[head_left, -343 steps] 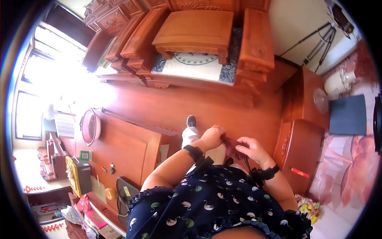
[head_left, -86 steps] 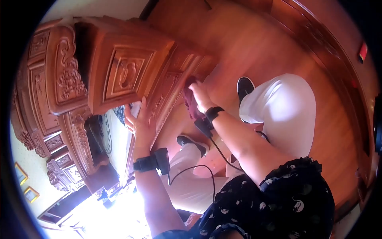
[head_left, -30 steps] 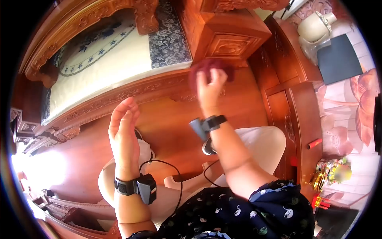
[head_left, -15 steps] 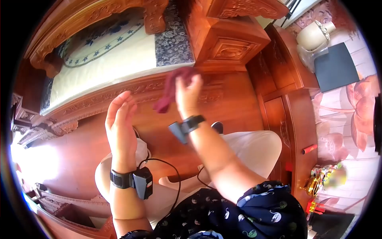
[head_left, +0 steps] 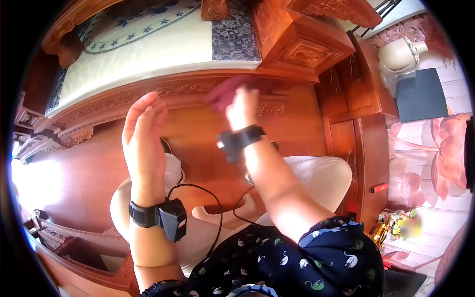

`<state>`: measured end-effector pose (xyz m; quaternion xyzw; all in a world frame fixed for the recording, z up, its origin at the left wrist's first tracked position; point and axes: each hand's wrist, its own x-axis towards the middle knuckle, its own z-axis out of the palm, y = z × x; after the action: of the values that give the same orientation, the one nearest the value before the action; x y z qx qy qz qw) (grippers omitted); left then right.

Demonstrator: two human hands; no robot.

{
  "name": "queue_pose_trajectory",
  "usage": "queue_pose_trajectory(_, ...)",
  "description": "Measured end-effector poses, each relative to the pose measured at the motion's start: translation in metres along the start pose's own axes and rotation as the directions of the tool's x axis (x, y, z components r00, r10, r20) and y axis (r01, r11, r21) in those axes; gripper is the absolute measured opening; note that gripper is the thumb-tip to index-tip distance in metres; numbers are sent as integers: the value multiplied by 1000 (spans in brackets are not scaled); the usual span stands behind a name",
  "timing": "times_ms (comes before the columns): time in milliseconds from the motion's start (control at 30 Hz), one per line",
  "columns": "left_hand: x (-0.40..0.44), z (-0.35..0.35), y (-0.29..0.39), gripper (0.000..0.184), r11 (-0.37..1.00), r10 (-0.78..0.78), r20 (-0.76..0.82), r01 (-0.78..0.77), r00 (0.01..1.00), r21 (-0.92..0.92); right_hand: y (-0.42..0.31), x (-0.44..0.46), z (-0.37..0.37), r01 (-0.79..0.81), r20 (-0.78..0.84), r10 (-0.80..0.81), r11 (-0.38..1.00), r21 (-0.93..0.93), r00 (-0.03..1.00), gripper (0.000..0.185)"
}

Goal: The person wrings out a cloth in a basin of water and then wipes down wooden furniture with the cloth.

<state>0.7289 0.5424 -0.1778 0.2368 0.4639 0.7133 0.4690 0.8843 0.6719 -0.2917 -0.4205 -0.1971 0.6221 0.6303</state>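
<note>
**Holding the maroon cloth (head_left: 228, 94) in the right hand (head_left: 243, 110), on the side facing the bench rail (head_left: 185, 88)**

Gripping the cloth in the right hand, closing the fingers mostly around one part and leaving the rest spreading loosely beyond and to the left of the knuckles. Blurring too much there to tell each finger's place. Running the cloth's long axis roughly along the carved rail, crosswise to the right forearm, slanting a little from near left to far right. Overlapping the rail in view, but leaving actual contact impossible to tell. Lying in front of the pale cushion (head_left: 148, 55) with its dark patterned end, and to the left of the square carved armrest block (head_left: 309, 53).

Raising the left hand (head_left: 144, 129) well apart on the left, opening it with a gentle curl of the fingers, holding nothing and pointing toward the rail. Being clearly farther from the cloth than the right hand. Showing the wooden floor (head_left: 208, 148) between both forearms.
</note>
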Motion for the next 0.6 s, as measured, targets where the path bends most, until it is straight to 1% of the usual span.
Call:
queue_pose_trajectory(33, 0, 1, -1, 29, 1000, -1, -10, 1, 1000, 14, 13, -9, 17, -121, 99, 124, 992, -29, 987, 17)
queue_pose_trajectory(67, 1, 2, -2, 29, 1000, -3, -5, 4, 1000, 22, 40, -11, 35, -132, -67, 132, 991, -3, 989, 16)
queue_pose_trajectory(100, 2, 2, -4, 29, 1000, -4, -15, 4, 1000, 18, 56, -10, 42, -243, 154, 235, 970, 32, 960, 20)
queue_pose_trajectory(133, 3, 2, -7, 29, 1000, -4, -27, 4, 1000, 13, 83, -7, 49, -242, 69, 248, 967, -78, 966, 26)
queue_pose_trajectory(167, 6, -1, -8, 29, 999, -28, -4, 28, 1000, 25, 87, -18, 62, -290, 125, 294, 956, -48, 948, 30)
queue_pose_trajectory(200, 7, 1, -10, 29, 999, -32, -7, 32, 999, 31, 92, -19, 67, -362, 150, 378, 924, -123, 914, 34)
queue_pose_trajectory(233, 8, 3, -11, 29, 999, -28, -21, 29, 999, 24, 93, -13, 63, -370, 148, 385, 921, -121, 911, 34)
queue_pose_trajectory(333, 12, 9, -12, 27, 999, -35, -48, 36, 998, 13, 99, 26, 24, -484, 286, 486, 871, -82, 826, 28)
queue_pose_trajectory(367, 12, 10, -12, 26, 1000, -31, -45, 31, 999, -1, 101, 46, -1, -567, 356, 539, 823, -31, 763, 23)
queue_pose_trajectory(400, 11, 10, -11, 26, 999, -37, -56, 37, 998, -2, 93, 58, -24, -574, 380, 525, 819, 17, 762, 20)
queue_pose_trajectory(433, 10, 11, -11, 25, 999, -46, -75, 47, 996, 8, 65, 60, -44, -565, 304, 534, 825, 18, 789, 17)
queue_pose_trajectory(467, 8, 10, -12, 24, 998, -58, -95, 59, 994, 15, 47, 66, -73, -383, 231, 383, 923, -44, 895, 15)
queue_pose_trajectory(500, 5, 8, -14, 24, 997, -70, -106, 72, 992, 11, 47, 98, -126, -200, 127, 223, 965, -171, 967, 16)
queue_pose_trajectory(533, 3, 7, -16, 22, 996, -92, -97, 93, 991, 6, -7, 76, -130, 189, 276, 45, 624, -758, 960, 21)
queue_pose_trajectory(567, 2, 5, -17, 21, 994, -109, -90, 109, 990, -2, -54, 65, -116, -297, -45, 310, 843, -449, 950, 25)
queue_pose_trajectory(600, 0, 5, -18, 21, 994, -114, -103, 113, 988, -12, -65, 92, -135, -408, -60, 404, 909, -90, 913, 28)
